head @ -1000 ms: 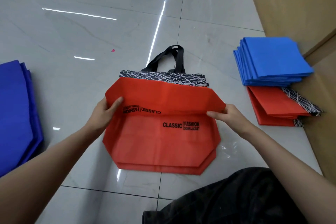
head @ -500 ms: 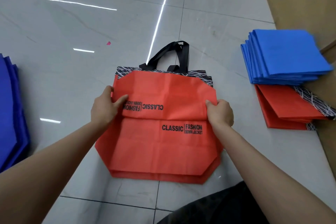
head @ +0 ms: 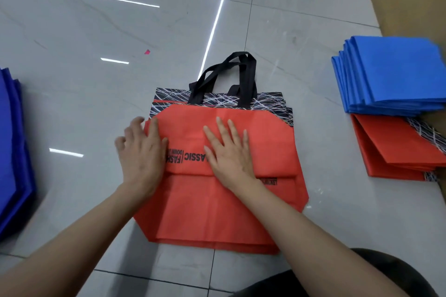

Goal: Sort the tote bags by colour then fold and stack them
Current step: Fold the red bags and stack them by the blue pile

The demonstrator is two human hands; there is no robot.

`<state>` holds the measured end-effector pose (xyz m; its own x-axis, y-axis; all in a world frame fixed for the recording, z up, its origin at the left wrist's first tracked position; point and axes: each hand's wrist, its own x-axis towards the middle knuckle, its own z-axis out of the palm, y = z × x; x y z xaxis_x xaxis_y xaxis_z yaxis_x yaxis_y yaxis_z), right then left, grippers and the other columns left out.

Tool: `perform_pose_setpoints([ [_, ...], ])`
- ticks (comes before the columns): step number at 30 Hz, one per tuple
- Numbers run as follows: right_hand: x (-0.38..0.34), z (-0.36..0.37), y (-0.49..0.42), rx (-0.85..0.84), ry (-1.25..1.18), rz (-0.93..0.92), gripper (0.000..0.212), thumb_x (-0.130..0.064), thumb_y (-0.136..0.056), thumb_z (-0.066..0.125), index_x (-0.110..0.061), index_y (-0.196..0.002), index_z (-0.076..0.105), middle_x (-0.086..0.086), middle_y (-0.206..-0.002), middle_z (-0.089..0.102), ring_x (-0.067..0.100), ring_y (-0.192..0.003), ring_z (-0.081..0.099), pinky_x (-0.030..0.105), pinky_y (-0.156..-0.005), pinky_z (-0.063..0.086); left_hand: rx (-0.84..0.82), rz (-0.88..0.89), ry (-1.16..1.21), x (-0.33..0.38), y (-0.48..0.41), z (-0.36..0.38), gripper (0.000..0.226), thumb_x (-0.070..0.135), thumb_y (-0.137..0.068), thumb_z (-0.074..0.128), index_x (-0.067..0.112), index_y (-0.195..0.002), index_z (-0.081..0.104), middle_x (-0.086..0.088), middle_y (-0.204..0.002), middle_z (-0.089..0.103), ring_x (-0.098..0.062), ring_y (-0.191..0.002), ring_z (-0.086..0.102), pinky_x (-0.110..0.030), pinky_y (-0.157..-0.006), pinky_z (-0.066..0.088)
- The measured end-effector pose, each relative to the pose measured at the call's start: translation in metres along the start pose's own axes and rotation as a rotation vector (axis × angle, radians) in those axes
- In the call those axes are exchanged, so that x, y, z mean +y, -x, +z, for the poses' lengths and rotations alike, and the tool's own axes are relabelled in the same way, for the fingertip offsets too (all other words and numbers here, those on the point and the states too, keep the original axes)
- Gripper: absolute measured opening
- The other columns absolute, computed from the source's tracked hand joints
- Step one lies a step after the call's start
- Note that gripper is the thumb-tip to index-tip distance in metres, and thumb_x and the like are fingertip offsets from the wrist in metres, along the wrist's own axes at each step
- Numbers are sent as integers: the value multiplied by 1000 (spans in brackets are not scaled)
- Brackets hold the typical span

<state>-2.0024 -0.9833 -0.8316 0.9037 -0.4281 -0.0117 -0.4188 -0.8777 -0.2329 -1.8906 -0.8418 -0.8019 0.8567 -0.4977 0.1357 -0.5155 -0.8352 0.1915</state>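
A red tote bag [head: 217,205] lies flat on the grey tiled floor [head: 84,103] in front of the person, its lower part folded up over the middle so that the printed lettering on the flap reads upside down. The left hand [head: 142,152] is spread wide, palm down, fingers splayed; it rests on the left edge of the folded flap, with the thumb and inner fingers on the red fabric and the outer fingers reaching past the edge over the floor. It grips nothing. The right hand [head: 229,152] is likewise open and flat, fingers apart and pointing away from the person, pressing down on the middle of the flap and covering part of the lettering; it too closes on nothing. Beyond the flap the bag's black-and-white scribble-patterned band [head: 217,99] shows, and the black handles [head: 231,75] lie on the floor past it. To the right, well apart from the bag, a stack of folded light-blue bags [head: 391,75] sits partly on top of a stack of folded red bags [head: 398,152]. At the left edge lies a pile of dark-blue bags [head: 12,152].
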Motion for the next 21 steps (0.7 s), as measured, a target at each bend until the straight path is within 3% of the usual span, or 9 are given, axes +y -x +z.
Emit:
perform_pose_setpoints([
  [2,2,6,0,-11,9,34,57,-48,-92,18,-33,-145,34,1,-156,24,25,-144,18,51,-114,10,55,224,46,12,-3,11,37,24,-90,49,8,-123,55,-21,-136,46,-37,-123,43,-46,-95,26],
  [5,3,5,0,-40,12,23,60,-47,-91,8,-35,-148,23,-2,-159,12,22,-146,8,44,-115,0,-137,366,103,37,2,32,51,36,-94,27,14,-134,50,-7,-147,40,-30,-136,36,-52,-106,26],
  [8,17,2,2,-41,33,47,61,-49,-90,1,-39,-149,12,-8,-159,4,19,-147,2,41,-116,-2,-185,316,40,42,6,43,53,41,-94,24,24,-141,41,3,-150,35,-25,-140,30,-63,-105,21],
  [11,38,-4,10,-30,70,183,64,-57,-85,-3,-44,-147,2,-10,-159,-4,22,-147,-4,40,-115,-5,-198,253,17,35,4,43,55,54,-91,25,38,-143,33,5,-154,26,-27,-143,21,-67,-103,14],
  [16,52,-8,16,-39,142,351,68,-68,-79,-7,-48,-144,-6,-1,-159,-8,25,-146,-9,44,-113,-10,-227,123,-42,17,3,41,70,75,-80,11,49,-145,12,1,-159,6,-32,-145,2,-60,-108,8],
  [21,51,-13,21,-95,125,353,60,-67,-90,8,-46,-146,-4,2,-160,-8,30,-145,-11,48,-114,-7,-237,154,-46,13,3,34,73,76,-79,8,48,-145,8,-5,-159,4,-36,-144,0,-59,-109,8],
])
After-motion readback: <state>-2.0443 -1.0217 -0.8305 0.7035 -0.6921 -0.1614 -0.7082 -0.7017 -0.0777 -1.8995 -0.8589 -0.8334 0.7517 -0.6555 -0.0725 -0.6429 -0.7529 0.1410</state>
